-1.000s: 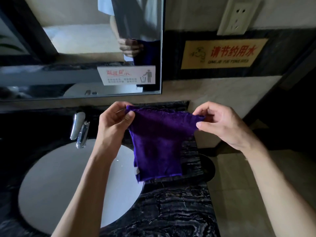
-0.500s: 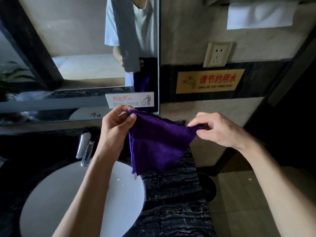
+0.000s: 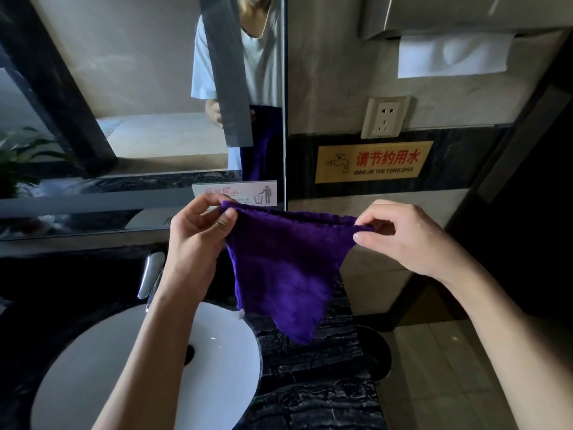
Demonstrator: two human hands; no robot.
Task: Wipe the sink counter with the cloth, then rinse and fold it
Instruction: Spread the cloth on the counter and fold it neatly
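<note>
Purple cloth (image 3: 285, 271) hangs between left hand (image 3: 198, 240) and right hand (image 3: 403, 237), each grip pinching a top corner.

Single view: a wide-angle head camera, aimed forward and downward from close above the counter (image 3: 310, 395). It faces the wall, with the mirror (image 3: 139, 103) at upper left and the sink (image 3: 93, 367) at lower left. Both forearms enter from the bottom edge. Straight lines bow near the frame borders.
</note>
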